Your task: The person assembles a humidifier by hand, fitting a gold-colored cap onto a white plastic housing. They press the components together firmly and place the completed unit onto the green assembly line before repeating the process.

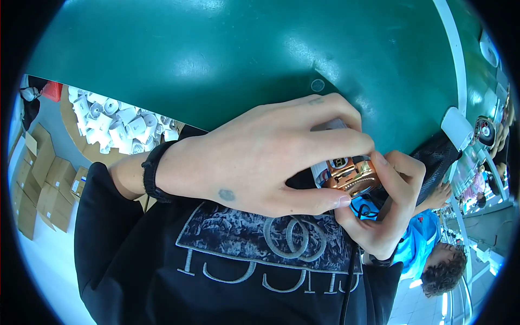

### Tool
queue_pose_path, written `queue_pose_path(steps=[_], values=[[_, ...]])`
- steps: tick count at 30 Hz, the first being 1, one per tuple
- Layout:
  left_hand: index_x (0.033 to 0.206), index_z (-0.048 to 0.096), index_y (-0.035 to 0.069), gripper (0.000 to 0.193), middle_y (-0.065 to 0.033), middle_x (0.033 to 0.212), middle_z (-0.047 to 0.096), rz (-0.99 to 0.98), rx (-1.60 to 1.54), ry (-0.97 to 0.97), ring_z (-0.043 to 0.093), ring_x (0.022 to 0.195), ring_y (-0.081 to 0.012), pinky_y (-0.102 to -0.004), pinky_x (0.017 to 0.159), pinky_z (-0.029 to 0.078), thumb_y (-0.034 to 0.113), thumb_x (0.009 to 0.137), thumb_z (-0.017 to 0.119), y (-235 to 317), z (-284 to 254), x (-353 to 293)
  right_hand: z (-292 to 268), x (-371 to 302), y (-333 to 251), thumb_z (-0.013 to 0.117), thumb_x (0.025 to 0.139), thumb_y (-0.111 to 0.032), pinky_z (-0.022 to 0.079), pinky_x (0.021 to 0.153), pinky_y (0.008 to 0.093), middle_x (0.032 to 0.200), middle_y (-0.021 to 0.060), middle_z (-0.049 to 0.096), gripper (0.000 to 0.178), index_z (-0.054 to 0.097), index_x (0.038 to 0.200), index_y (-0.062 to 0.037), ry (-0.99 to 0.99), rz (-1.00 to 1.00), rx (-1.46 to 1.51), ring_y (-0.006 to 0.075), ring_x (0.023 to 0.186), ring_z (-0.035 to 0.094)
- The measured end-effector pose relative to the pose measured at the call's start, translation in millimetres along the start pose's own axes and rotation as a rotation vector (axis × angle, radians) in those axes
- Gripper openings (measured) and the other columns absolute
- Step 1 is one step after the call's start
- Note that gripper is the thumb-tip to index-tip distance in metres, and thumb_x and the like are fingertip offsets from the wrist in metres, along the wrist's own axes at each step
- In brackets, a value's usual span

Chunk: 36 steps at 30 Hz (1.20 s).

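Observation:
Both hands hold a small device (355,176) with a shiny copper-coloured metal end, a small lit display and a ribbed round part; I cannot tell its exact kind. A pale part of it shows between the fingers of my left hand (271,151), which reaches across from the left, palm down, its thumb and fingers closed round the device. My right hand (390,200) pinches the copper end from the right with bent thumb and forefinger. Much of the body is hidden behind my left hand. On the green table (189,43) beyond lies a small clear disc (318,85).
A round carton (73,127) full of white cylindrical housings (127,124) stands at the left, with cardboard boxes (49,184) below. To the right are a white cylinder (457,128), a round-faced device (483,131), black mesh (437,157) and a person in blue (420,244).

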<state>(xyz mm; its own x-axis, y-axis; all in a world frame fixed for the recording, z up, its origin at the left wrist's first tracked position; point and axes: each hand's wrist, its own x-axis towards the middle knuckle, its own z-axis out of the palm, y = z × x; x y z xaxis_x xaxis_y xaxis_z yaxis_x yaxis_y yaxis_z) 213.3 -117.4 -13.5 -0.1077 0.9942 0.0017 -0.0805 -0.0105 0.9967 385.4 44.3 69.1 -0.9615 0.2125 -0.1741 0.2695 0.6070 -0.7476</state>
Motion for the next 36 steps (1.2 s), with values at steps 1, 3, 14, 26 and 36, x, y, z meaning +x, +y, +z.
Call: queue_pose_path(steps=[1,3,14,26,36], values=[[0.135,0.061,0.006,0.056,-0.0174,0.135,0.053,0.002,-0.002,0.001,0.062,0.109,-0.0333,-0.0418,0.084,0.056,0.031,0.087,0.077,-0.1,0.1,0.2,0.0,0.5,-0.1,0.091,0.061,-0.002,0.046,0.069,0.0365,0.112,0.0145,0.052,0.081,0.06,0.136,-0.0031,-0.001,0.001,-0.002,0.0242,0.087,0.057],[0.135,0.061,0.006,0.055,-0.017,0.133,0.053,0.018,0.068,-0.015,0.062,0.106,-0.0332,-0.0414,0.081,0.056,0.032,0.089,0.075,-0.2,0.5,1.3,0.3,1.0,-0.4,0.094,0.062,-0.006,0.047,0.069,0.0366,0.112,0.0144,0.052,0.081,0.059,0.136,-0.0032,0.013,-0.02,-0.02,0.0244,0.087,0.058],[0.14,0.058,0.008,0.061,-0.0174,0.135,0.053,0.016,0.112,-0.027,0.063,0.109,-0.0345,-0.0416,0.078,0.058,0.04,0.09,0.073,1.0,1.9,-3.8,2.3,-11.0,3.7,0.097,0.069,-0.029,0.049,0.067,0.036,0.112,0.0135,0.052,0.081,0.059,0.133,0.0007,-0.003,-0.058,-0.03,0.0249,0.089,0.059],[0.141,0.057,0.01,0.069,-0.0175,0.135,0.053,0.005,0.14,-0.053,0.062,0.115,-0.0353,-0.0413,0.079,0.059,0.05,0.088,0.076,1.7,2.1,-3.6,5.0,-16.1,15.9,0.095,0.07,-0.039,0.048,0.069,0.037,0.113,0.0133,0.052,0.081,0.059,0.13,0.0017,0.012,-0.105,-0.021,0.026,0.091,0.059],[0.138,0.058,0.01,0.062,-0.0169,0.136,0.053,0.005,0.086,-0.06,0.061,0.116,-0.0352,-0.0415,0.08,0.059,0.037,0.086,0.078,0.2,-0.5,-3.9,1.7,-14.9,11.2,0.094,0.069,-0.046,0.05,0.077,0.039,0.115,0.0149,0.054,0.084,0.059,0.129,0.001,-0.036,-0.095,-0.103,0.0293,0.096,0.06]])
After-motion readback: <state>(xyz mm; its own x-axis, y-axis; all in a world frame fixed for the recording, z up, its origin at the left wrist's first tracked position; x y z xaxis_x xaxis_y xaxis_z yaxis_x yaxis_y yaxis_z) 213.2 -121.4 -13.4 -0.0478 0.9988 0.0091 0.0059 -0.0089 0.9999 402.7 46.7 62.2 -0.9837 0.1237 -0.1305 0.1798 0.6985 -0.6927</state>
